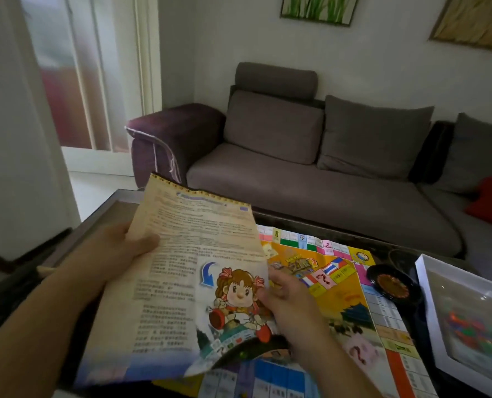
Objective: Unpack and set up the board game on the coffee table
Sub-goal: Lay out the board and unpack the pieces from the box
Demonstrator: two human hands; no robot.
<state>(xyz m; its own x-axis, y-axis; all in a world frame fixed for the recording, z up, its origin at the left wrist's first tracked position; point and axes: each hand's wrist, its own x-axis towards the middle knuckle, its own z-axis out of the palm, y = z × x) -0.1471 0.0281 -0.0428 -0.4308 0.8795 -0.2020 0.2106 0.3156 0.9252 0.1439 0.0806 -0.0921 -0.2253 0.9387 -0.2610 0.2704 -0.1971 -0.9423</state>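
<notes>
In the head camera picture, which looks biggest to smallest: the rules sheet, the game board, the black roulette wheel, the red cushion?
1. Rules sheet, though held nearest the camera.
2. Game board, partly covered.
3. Black roulette wheel and red cushion: too alike to rank.

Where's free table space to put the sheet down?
Both hands, left and right, hold the rule sheet above the board. Bare table shows at the far-left corner, left of the sheet, and in a narrow strip between board and sofa. Crowded on the right: the black spinner and white box sit beside the board.
</notes>
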